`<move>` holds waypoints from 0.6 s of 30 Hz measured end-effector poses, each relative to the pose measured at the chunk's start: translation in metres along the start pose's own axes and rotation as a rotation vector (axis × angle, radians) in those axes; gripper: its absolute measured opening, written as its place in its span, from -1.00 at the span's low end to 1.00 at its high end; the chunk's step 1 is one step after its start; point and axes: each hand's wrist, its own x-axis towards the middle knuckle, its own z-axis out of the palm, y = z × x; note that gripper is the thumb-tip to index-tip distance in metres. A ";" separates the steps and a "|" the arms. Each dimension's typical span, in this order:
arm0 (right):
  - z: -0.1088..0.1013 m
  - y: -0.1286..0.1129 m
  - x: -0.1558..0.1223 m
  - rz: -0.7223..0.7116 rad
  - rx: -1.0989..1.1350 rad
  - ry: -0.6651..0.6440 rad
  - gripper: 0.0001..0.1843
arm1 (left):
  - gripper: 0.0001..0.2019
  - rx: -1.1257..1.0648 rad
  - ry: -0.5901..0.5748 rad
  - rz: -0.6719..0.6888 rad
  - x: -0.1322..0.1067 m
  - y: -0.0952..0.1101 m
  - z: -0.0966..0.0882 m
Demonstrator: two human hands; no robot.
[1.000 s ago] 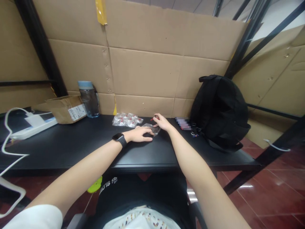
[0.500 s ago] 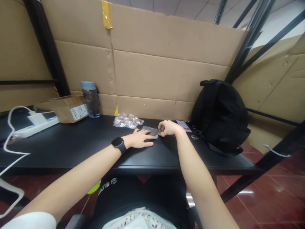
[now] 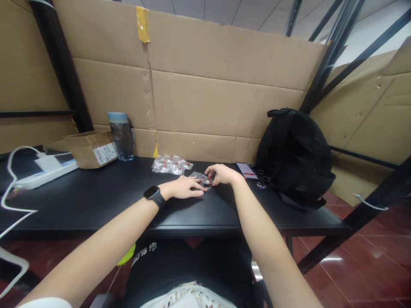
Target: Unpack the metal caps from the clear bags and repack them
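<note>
A small clear plastic bag [image 3: 197, 175] lies on the black table [image 3: 105, 201] in front of me. My left hand [image 3: 185, 188] rests palm down with fingers spread, its fingertips on the near edge of the bag. My right hand [image 3: 223, 174] pinches a small round silvery piece with a red part [image 3: 208, 182] at the right end of the bag. Whether the piece is inside the bag or on top of it I cannot tell. Just beyond my left hand lies a cluster of similar silver-and-red pieces in clear bags [image 3: 171, 165].
A phone [image 3: 246, 170], a small shiny item [image 3: 261, 185] and a black backpack [image 3: 292, 158] are to the right. On the left stand a water bottle [image 3: 122, 139], an open cardboard box [image 3: 91, 149] and a white power strip [image 3: 48, 175]. Cardboard panels [image 3: 192, 102] form the back wall.
My right hand has moved slightly left, bringing the round piece over the right end of the bag. My left hand stays spread on the bag, shifted slightly left.
</note>
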 end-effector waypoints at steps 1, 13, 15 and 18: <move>0.000 0.001 0.001 -0.004 0.003 0.012 -0.38 | -0.55 -0.020 0.002 0.008 -0.001 0.000 -0.001; 0.011 0.001 0.013 -0.022 0.010 0.133 -0.35 | -0.54 -0.007 0.067 0.052 -0.004 -0.006 0.003; 0.011 0.004 0.013 -0.052 0.040 0.111 -0.39 | -0.54 0.004 0.048 0.054 -0.003 -0.008 0.004; 0.017 0.003 0.018 -0.099 0.054 0.125 -0.45 | -0.51 0.024 0.034 0.043 -0.002 -0.012 0.004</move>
